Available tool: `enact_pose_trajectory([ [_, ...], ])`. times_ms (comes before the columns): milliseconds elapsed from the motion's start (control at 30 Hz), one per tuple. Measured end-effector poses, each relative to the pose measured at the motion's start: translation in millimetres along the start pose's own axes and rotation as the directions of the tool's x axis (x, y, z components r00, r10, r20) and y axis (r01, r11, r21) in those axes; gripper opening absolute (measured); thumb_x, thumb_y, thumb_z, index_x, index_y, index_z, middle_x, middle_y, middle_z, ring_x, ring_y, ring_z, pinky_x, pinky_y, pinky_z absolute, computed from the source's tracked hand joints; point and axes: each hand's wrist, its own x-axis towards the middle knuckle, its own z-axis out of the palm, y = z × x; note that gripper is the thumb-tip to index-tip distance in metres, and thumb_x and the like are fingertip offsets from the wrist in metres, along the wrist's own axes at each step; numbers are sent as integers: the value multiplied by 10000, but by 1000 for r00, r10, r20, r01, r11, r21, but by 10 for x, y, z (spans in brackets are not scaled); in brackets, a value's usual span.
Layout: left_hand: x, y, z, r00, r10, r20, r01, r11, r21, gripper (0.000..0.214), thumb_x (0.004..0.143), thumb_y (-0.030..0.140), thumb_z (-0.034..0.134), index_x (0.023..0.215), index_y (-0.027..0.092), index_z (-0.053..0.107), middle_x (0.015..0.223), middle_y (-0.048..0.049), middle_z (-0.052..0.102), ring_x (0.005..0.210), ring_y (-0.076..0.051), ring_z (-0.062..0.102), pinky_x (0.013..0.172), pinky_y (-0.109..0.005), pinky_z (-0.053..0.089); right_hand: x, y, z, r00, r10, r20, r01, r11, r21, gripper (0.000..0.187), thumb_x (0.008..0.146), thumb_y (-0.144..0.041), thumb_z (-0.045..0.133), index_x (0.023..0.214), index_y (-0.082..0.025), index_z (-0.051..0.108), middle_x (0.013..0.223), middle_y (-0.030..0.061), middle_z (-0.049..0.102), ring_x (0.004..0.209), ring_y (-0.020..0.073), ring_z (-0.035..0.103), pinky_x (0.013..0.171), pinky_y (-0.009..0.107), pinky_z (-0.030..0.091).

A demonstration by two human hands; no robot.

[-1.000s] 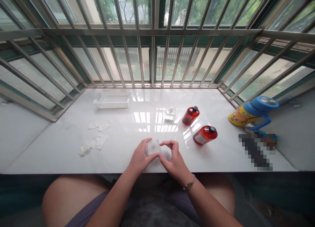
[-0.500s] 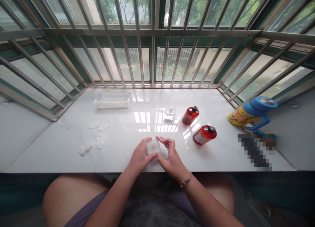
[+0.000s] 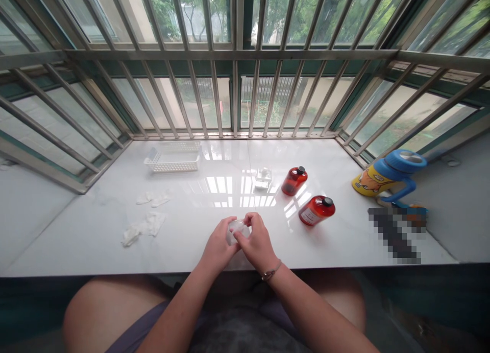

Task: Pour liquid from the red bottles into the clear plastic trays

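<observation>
Close to the front edge of the counter, a small see-through container point(image 3: 231, 234) is between my two hands. My left hand point(image 3: 217, 244) is closed around its left side, fingers at the far side and thumb near the front. My right hand point(image 3: 259, 243) has its thumb over the top and its curled fingers at the far right edge, gripping the container there. The fingers cover much of it, so I cannot tell whether a lid is being held. A clear square glass piece point(image 3: 263, 179) stands farther back.
Two red bottles with black caps point(image 3: 294, 181) point(image 3: 317, 210) stand to the right. Beyond them are a blue and yellow flask point(image 3: 386, 173) and a blurred-out dark object point(image 3: 396, 238). Crumpled white tissues point(image 3: 147, 228) and a white basket point(image 3: 174, 164) lie left. Barred windows enclose the counter.
My right hand has shifted left and its fingers have curled in, the thumb moving from the container's front onto its top. My left hand stays around it. The camera view has shifted slightly.
</observation>
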Motion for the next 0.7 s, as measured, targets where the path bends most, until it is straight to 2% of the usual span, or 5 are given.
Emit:
enact_pose_trajectory([
  [200, -4, -2, 45, 1000, 6, -12, -5, 1000, 10, 563, 839, 253, 758, 1382, 247, 610, 1410, -98, 712, 1318, -308, 693, 1152, -501, 557, -49, -20, 49, 998, -1, -64, -1, 1000, -30, 265, 870, -317, 764, 997, -272, 535, 963, 6, 602, 891, 232, 600, 835, 399, 559],
  [400, 141, 52, 288, 998, 14, -59, -13, 1000, 12, 588, 846, 217, 755, 1408, 248, 585, 1418, -103, 699, 1334, -320, 682, 1162, -520, 547, 60, 58, -86, 984, 70, -162, -81, 995, -64, 330, 866, -381, 808, 1006, -270, 530, 985, 12, 631, 898, 244, 627, 831, 416, 570],
  [567, 454, 180, 538, 998, 57, 19, -57, 998, -2, 644, 829, 237, 838, 1424, 275, 593, 1446, -104, 691, 1358, -339, 676, 1181, -536, 537, 109, 118, -504, 986, 39, -163, -62, 989, -134, 500, 865, -417, 854, 1248, -265, 572, 1163, 79, 711, 1106, 317, 671, 986, 515, 575],
  [633, 600, 235, 634, 997, 67, 34, -67, 998, -7, 662, 841, 270, 859, 1443, 286, 586, 1478, -107, 675, 1388, -345, 659, 1197, -543, 523, 52, 98, -733, 983, -51, -178, 8, 972, -233, 414, 931, -423, 804, 1260, -276, 600, 1222, 102, 720, 1165, 340, 658, 1020, 548, 561],
  [700, 745, 292, 723, 997, 66, 45, -66, 998, -12, 690, 851, 321, 877, 1467, 280, 570, 1515, -120, 653, 1430, -355, 629, 1222, -551, 496, -15, 60, -972, 954, -180, -241, 90, 935, -343, 257, 1008, -414, 721, 1208, -279, 629, 1232, 116, 722, 1195, 347, 657, 1064, 572, 539],
])
